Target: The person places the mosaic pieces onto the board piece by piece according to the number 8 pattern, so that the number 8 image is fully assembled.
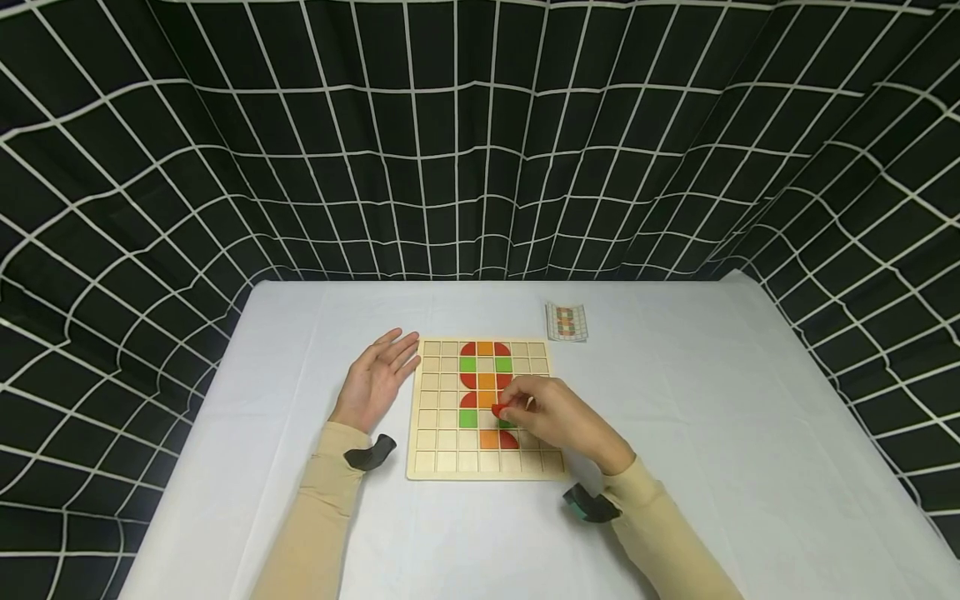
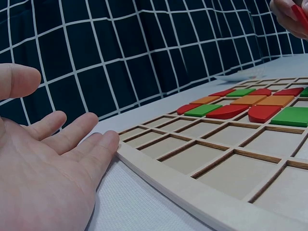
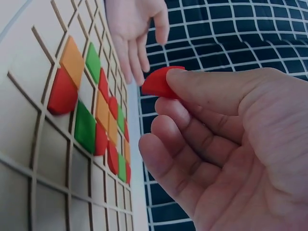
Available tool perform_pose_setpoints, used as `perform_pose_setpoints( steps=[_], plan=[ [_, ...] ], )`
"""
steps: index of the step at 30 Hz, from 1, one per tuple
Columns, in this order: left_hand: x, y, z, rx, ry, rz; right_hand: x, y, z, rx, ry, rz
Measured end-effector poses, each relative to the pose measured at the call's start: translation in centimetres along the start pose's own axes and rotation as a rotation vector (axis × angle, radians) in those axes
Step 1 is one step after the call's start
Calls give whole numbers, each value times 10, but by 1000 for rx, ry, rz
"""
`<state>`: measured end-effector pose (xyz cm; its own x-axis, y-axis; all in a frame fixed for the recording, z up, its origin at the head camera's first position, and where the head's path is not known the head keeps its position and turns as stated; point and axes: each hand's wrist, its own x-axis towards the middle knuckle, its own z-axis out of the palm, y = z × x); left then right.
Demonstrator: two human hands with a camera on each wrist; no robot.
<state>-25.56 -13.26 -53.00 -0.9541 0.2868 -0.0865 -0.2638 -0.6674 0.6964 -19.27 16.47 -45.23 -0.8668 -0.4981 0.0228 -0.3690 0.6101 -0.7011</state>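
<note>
A wooden grid board [image 1: 446, 461] lies on the white table, with red quarter-round tiles [image 1: 509, 439], green square tiles [image 1: 468, 419] and orange square tiles [image 1: 486, 381] set in its middle columns. Above the board, my right hand [image 1: 551, 412] pinches a red quarter-round tile [image 3: 158, 83] between thumb and index finger; the other fingers are bent loosely beneath. My left hand [image 1: 373, 382] lies palm up beside the board's upper left edge, fingers extended and fingertips at the rim. It holds nothing. In the head view, my right hand hides part of the board's right side.
Behind the board's far right corner lies a small stack of pattern cards [image 1: 566, 322], the top one printed with a coloured grid design. A black cloth with white grid lines [image 1: 450, 167] hangs around the back and sides of the table. Each wrist wears a dark strap [image 1: 371, 453].
</note>
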Motion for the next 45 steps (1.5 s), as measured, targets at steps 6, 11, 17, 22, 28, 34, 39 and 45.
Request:
perform_pose_setpoints(
  steps=[6, 11, 17, 22, 28, 34, 39, 45],
  plan=[
    [-1, 0, 0, 8, 2, 2, 8, -6, 13, -1, -50, 15],
    [0, 0, 0, 13, -6, 7, 13, -9, 26, -2, -81, 16],
    [0, 0, -1, -4, -4, 2, 16, -10, 37, -38, -64, 40],
    [0, 1, 0, -4, -2, 3, 17, -9, 42, -67, -59, 26],
    [0, 1, 0, 1, -2, 7, 16, -7, 47, -160, -64, 4],
    [0, 0, 0, 2, -2, 7, 15, -7, 51, -223, -54, 15],
    [0, 0, 1, 8, 6, 7, 14, -6, 54, -248, -32, 31],
    [0, 0, 1, 6, 9, 5, 12, -6, 42, -224, -14, 67]
  ],
)
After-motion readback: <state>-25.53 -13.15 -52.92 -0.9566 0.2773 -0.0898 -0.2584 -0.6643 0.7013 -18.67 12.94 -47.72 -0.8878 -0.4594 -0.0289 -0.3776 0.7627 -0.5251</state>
